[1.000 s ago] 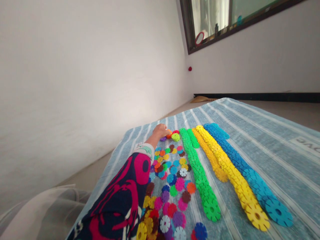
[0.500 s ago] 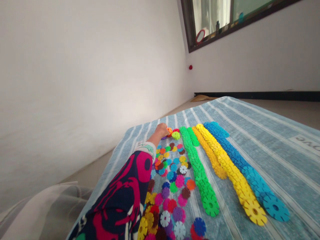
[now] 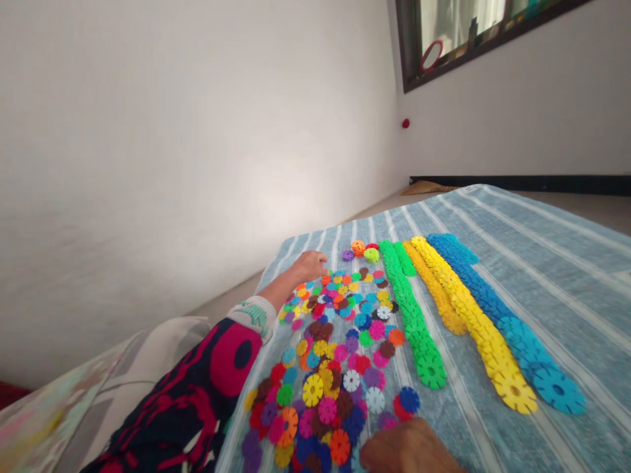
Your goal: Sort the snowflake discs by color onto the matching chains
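My left hand (image 3: pixel 311 265) hovers at the far edge of a loose spread of notched plastic discs (image 3: pixel 328 410) in many colours. Its fingers are bent and a little apart, with nothing visible in them. At the bottom edge, my right hand (image 3: pixel 409 450) is over the near end of the spread; its fingers are mostly hidden. Beyond the spread sit small groups of discs: orange (image 3: pixel 357 248), purple (image 3: pixel 348 255) and lime (image 3: pixel 371 255). Overlapping discs form long rows to the right: green (image 3: pixel 411 315), yellow (image 3: pixel 468 315) and blue (image 3: pixel 507 328).
A striped blue-grey cloth (image 3: pixel 552 276) lies under the discs. Shorter green and darker yellow rows (image 3: pixel 434 289) lie among the long ones. A white wall (image 3: pixel 197 131) rises on the left, and a window (image 3: pixel 463 33) holds a red-rimmed mirror (image 3: pixel 432 56).
My left hand has drawn back from the orange discs towards the loose spread, leaving them on the cloth. My right hand has come into view at the bottom. The view has shifted left.
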### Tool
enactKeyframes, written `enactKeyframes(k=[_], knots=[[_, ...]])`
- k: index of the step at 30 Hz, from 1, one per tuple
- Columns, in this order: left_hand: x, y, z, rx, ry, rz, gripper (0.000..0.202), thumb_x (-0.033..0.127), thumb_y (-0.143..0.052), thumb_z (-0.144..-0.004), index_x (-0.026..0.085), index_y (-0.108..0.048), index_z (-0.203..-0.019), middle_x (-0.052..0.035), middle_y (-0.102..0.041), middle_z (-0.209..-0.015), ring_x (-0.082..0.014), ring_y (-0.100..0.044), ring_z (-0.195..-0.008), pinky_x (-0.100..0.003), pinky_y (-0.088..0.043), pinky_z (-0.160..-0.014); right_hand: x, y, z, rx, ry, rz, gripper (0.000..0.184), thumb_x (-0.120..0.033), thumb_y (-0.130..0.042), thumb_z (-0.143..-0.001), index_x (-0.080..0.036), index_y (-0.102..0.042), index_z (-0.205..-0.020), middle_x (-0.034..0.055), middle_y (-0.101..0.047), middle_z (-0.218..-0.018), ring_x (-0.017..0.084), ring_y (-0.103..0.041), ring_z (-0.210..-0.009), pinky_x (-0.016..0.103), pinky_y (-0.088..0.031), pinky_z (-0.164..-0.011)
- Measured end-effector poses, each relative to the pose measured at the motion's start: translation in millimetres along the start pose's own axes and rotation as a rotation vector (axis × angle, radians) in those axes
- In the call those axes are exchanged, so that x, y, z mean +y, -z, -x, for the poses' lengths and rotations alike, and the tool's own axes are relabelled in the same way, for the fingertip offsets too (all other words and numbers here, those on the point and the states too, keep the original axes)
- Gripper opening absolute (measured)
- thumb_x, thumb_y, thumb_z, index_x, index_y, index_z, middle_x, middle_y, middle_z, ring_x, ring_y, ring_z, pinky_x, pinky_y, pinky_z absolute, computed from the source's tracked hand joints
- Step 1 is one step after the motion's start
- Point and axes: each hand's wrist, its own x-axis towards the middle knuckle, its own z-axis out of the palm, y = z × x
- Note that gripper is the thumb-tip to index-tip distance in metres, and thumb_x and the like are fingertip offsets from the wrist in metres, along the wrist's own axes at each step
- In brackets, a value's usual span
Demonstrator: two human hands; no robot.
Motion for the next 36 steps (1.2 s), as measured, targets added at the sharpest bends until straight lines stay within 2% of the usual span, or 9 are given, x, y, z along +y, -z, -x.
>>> enactKeyframes(k=[3,5,8,11,14,18,23,30,36], knots=[[-16.4,-3.2,60.9,-0.078,-0.007,0.022,0.023,0.022,-0.063,-0.064,0.016,-0.07,-0.085,0.0008,-0.069,-0.078,-0.0144,-0.06,-0.074,-0.02,-0.042,-0.066,-3.2,5.3,2.7,0.028,-0.023,0.051,0.009,-0.023,-0.061,-0.075,-0.021,-0.056,-0.068,-0.0034,-0.066,-0.061,0.009,-0.048,-0.043,0.026,-0.015,-0.04],[-25.5,-7.7,100.9,-0.197,-0.053,0.072,0.017,0.023,-0.058,-0.065,0.016,-0.068,-0.077,0.0018,-0.066,-0.069,-0.0133,-0.057,-0.067,-0.02,-0.039,-0.061,-7.1,13.5,7.0,0.052,-0.022,0.039,0.008,-0.023,-0.057,-0.077,-0.021,-0.054,-0.07,-0.0027,-0.066,-0.062,0.009,-0.05,-0.045,0.026,-0.017,-0.043],[-32.5,-13.9,154.3,-0.351,-0.048,0.183,0.017,0.022,-0.057,-0.062,0.016,-0.066,-0.075,0.0014,-0.064,-0.069,-0.0128,-0.056,-0.065,-0.02,-0.038,-0.059,-13.8,27.0,13.2,0.062,-0.036,0.003,0.01,-0.021,-0.052,-0.081,-0.02,-0.052,-0.071,-0.0016,-0.066,-0.065,0.01,-0.054,-0.051,0.027,-0.02,-0.048],[-29.2,-17.0,195.6,-0.443,-0.002,0.276,0.024,0.024,-0.059,-0.059,0.016,-0.064,-0.081,0.0012,-0.064,-0.072,-0.0137,-0.057,-0.066,-0.02,-0.039,-0.06,-19.1,35.8,17.3,0.037,-0.063,-0.022,0.016,-0.021,-0.046,-0.087,-0.02,-0.05,-0.072,-0.0007,-0.065,-0.068,0.01,-0.056,-0.055,0.028,-0.022,-0.051],[-19.0,-18.8,223.4,-0.46,-0.039,0.235,0.026,0.025,-0.062,-0.058,0.017,-0.063,-0.083,0.0015,-0.062,-0.076,-0.0145,-0.056,-0.069,-0.021,-0.039,-0.06,-21.3,38.5,19.9,0.006,-0.096,-0.039,0.018,-0.021,-0.043,-0.09,-0.02,-0.05,-0.073,-0.0005,-0.064,-0.068,0.011,-0.058,-0.059,0.028,-0.023,-0.054],[-7.6,-25.0,244.3,-0.439,-0.127,0.114,0.024,0.024,-0.063,-0.06,0.018,-0.063,-0.084,0.0002,-0.06,-0.081,-0.016,-0.055,-0.074,-0.022,-0.039,-0.064,-21.0,38.1,21.6,-0.018,-0.11,-0.062,0.018,-0.021,-0.043,-0.091,-0.021,-0.052,-0.076,-0.0002,-0.065,-0.072,0.013,-0.059,-0.064,0.028,-0.025,-0.056],[-2.8,-35.0,254.6,-0.382,-0.177,0.025,0.032,0.029,-0.063,-0.065,0.022,-0.063,-0.096,-0.0023,-0.06,-0.089,-0.0201,-0.056,-0.085,-0.026,-0.041,-0.072,-19.4,37.7,21.8,-0.005,-0.115,-0.069,0.019,-0.022,-0.043,-0.092,-0.021,-0.053,-0.076,-0.0006,-0.064,-0.072,0.013,-0.059,-0.065,0.028,-0.025,-0.057],[1.2,-39.8,253.6,-0.405,-0.182,-0.044,0.026,0.027,-0.062,-0.066,0.022,-0.06,-0.092,-0.003,-0.059,-0.093,-0.0205,-0.056,-0.085,-0.027,-0.042,-0.073,-19.0,35.6,21.8,0.014,-0.096,-0.052,0.021,-0.023,-0.042,-0.093,-0.021,-0.052,-0.074,-0.0015,-0.061,-0.068,0.012,-0.057,-0.062,0.029,-0.024,-0.056],[2.1,-43.7,244.9,-0.346,-0.102,0.048,0.026,0.026,-0.064,-0.062,0.02,-0.058,-0.087,-0.0009,-0.061,-0.087,-0.0177,-0.054,-0.078,-0.025,-0.039,-0.068,-20.5,37.6,21.1,0.025,-0.095,-0.039,0.021,-0.022,-0.042,-0.093,-0.02,-0.053,-0.075,-0.0009,-0.062,-0.07,0.012,-0.058,-0.062,0.029,-0.025,-0.056]])
